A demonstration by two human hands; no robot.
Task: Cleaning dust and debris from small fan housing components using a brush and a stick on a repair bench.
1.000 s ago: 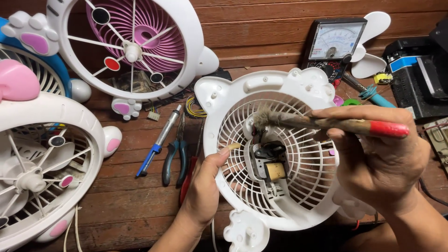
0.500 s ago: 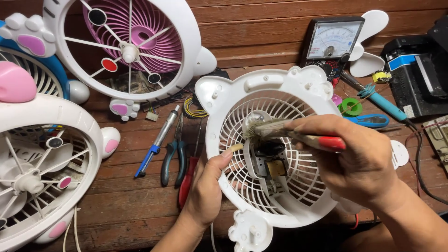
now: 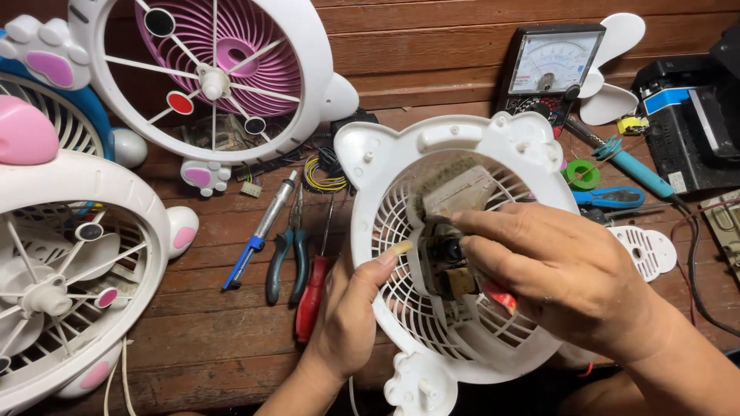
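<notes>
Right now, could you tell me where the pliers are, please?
In the head view, the pliers lie on the wooden table, left of the left hand, between a blue-handled tool and a red screwdriver.

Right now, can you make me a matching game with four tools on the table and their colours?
Things:
1. pliers
2. screwdriver beside the left hand
3. roll of wire
4. meter

Colours:
A. black case, white dial
B. red handle
C. dark green handles
D. bright green

Pairs: 1-C, 2-B, 3-D, 4-A
</notes>
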